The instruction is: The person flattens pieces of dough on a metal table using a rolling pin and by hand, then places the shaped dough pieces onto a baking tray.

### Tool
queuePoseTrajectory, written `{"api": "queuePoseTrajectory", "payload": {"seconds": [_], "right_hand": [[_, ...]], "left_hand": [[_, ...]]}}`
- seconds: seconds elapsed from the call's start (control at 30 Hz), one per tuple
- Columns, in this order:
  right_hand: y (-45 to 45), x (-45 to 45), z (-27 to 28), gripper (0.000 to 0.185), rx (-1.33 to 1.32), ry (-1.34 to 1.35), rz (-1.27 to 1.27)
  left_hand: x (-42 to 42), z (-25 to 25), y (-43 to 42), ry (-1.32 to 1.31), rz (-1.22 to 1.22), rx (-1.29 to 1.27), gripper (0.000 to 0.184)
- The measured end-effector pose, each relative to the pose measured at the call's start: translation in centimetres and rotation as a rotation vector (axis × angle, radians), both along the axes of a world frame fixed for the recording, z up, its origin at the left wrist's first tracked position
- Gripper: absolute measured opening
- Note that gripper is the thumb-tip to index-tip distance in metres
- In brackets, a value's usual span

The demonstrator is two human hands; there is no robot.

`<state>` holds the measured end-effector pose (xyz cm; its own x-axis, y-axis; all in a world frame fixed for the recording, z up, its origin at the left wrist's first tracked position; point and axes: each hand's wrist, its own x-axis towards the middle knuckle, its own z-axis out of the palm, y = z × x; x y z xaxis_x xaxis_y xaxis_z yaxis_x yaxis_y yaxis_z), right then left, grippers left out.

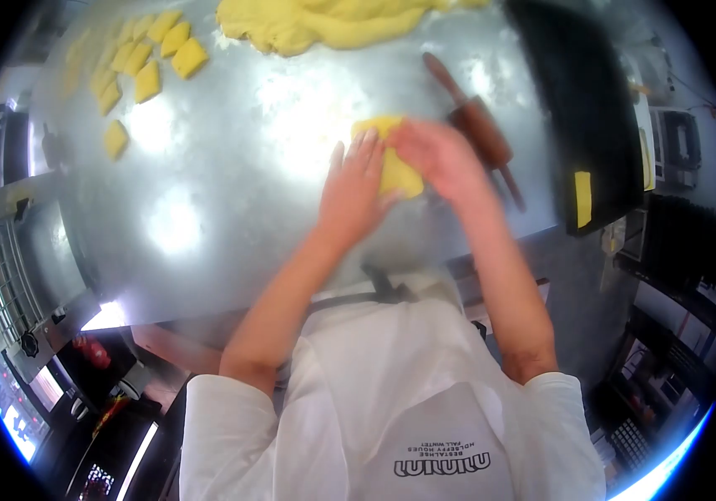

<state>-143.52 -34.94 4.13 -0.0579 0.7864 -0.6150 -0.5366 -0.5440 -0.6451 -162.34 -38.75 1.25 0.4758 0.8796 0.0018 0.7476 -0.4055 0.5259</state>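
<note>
A flat piece of yellow dough (401,174) lies on the metal table between my two hands. My left hand (353,190) rests along its left side, fingers stretched out and the thumb reaching toward the near end. At the upper right edge of the dough is my right hand (440,157), its fingers bent and smeared by motion, so their grip does not show clearly. Just beyond the right hand lies a wooden rolling pin (481,132), set at a slant.
A large mass of yellow dough (316,23) sits at the far edge of the metal table (232,225). Several cut dough pieces (147,82) are grouped at the far left. Along the right side runs a black tray (579,92) holding a yellow strip (583,199).
</note>
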Motion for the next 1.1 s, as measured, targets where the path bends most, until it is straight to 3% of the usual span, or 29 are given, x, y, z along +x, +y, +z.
{"api": "queuePoseTrajectory", "payload": {"seconds": [0.2,0.3,0.33,0.37,0.47,0.6,0.7,0.77,0.8,0.83,0.87,0.93,0.97,1.07,1.1], "right_hand": [[0.8,0.5,-2.3,0.043,0.067,0.063,0.020],[1.0,1.4,0.0,0.042,0.065,0.171,-0.018],[0.6,2.3,0.9,0.041,0.124,0.243,-0.060],[-0.3,3.0,1.3,0.040,0.174,0.316,-0.093],[-3.1,5.6,1.5,0.034,0.177,0.071,-0.152],[-8.0,6.3,-0.8,0.029,0.071,-0.285,-0.080],[-10.8,6.0,-0.3,0.026,0.025,-0.345,-0.087],[-12.0,5.8,0.2,0.025,0.057,-0.372,-0.082],[-12.2,5.9,0.6,0.025,0.067,-0.362,-0.070],[-12.3,5.9,0.8,0.025,0.076,-0.352,-0.057],[-12.2,6.2,1.0,0.026,0.087,-0.341,-0.042],[-11.8,6.5,-0.1,0.036,0.204,-0.329,-0.095],[-11.6,6.9,-0.6,0.042,0.264,-0.320,-0.113],[-10.3,8.6,2.0,0.062,0.388,-0.658,0.129],[-9.9,9.6,2.4,0.076,0.394,-0.560,0.203]], "left_hand": [[-1.6,-0.2,1.6,-0.273,0.052,-0.108,0.056],[-2.4,0.0,2.0,-0.525,0.375,-0.319,0.042],[-2.7,0.2,2.6,-0.565,0.389,-0.100,0.036],[-3.1,0.9,3.2,-0.535,0.391,-0.100,0.035],[-2.9,1.4,6.3,-0.507,0.402,-0.127,0.038],[0.5,0.6,9.5,-0.092,0.001,0.110,0.038],[2.9,2.2,10.5,0.190,0.037,-0.037,0.032],[3.1,1.8,11.7,0.248,-0.220,-0.052,0.030],[3.1,0.5,12.2,0.229,-0.145,-0.149,0.028],[2.1,-1.3,12.6,0.131,-0.231,-0.042,0.030],[2.2,0.9,12.4,-0.001,-0.293,-0.093,0.029],[3.0,4.7,10.2,0.009,-0.145,-0.344,0.024],[3.6,6.6,9.3,0.032,-0.180,-0.335,0.022],[6.3,12.6,7.5,0.076,-0.278,-0.373,0.021],[7.6,14.3,7.3,0.087,-0.309,-0.395,0.022]]}}
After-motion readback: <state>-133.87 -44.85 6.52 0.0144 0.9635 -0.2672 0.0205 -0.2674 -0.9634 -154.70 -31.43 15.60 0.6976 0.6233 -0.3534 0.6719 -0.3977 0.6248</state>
